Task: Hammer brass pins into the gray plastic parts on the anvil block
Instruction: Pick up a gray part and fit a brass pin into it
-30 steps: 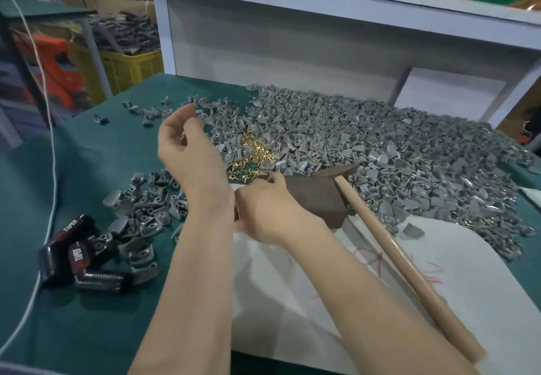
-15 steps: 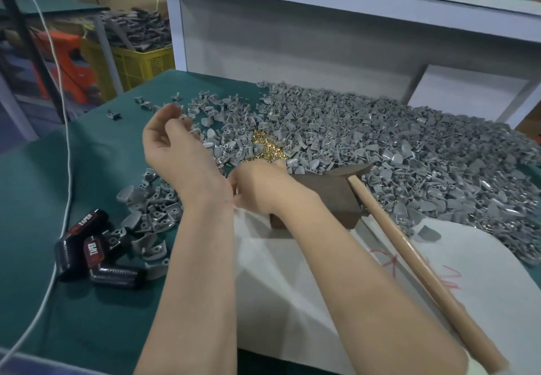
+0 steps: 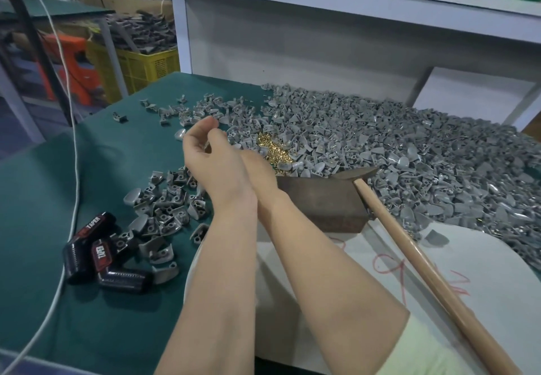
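My left hand (image 3: 210, 155) is raised over the table's middle with its back to me. Its fingers are curled, and a pale sliver of what looks like a gray plastic part shows between thumb and fingers. My right hand (image 3: 259, 168) reaches behind the left wrist toward the brass pins (image 3: 272, 149) and is mostly hidden. The brown anvil block (image 3: 322, 199) sits just right of both hands with nothing visible on top. The hammer (image 3: 424, 263) lies unheld, its head on the block's far right corner and its wooden handle running toward me.
A big heap of gray plastic parts (image 3: 409, 155) covers the table's far right, and a smaller pile (image 3: 169, 199) lies at the left. Black "TAPER" pieces (image 3: 96, 251) and a white cable (image 3: 71, 146) are at the left edge. White paper (image 3: 336, 281) lies under the block.
My right hand has slid forward behind the left wrist toward the brass pins. The left hand stays raised and curled. The camera has shifted slightly.
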`<move>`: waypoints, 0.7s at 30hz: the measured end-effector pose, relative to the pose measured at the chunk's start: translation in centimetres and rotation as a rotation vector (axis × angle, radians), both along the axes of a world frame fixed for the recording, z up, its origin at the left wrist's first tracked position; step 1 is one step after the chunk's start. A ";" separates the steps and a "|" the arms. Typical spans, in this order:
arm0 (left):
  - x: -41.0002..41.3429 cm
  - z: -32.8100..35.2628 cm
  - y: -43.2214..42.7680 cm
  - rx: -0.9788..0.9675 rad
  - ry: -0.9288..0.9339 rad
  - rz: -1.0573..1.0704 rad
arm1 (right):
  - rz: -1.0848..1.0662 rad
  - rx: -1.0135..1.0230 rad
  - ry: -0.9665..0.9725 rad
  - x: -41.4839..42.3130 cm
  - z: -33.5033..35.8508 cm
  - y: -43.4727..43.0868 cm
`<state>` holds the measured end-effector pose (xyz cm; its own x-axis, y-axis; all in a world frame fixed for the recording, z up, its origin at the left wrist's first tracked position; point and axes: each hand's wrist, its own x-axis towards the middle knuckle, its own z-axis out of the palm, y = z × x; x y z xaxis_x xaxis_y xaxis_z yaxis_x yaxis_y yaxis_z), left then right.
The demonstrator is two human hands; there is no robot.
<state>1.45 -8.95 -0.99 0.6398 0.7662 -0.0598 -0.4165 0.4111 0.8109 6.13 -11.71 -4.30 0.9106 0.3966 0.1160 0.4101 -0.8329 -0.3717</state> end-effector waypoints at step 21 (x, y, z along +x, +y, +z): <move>-0.3 -1.6 -3.7 0.763 0.128 -0.740 | -0.241 1.133 0.359 -4.1 3.1 -13.3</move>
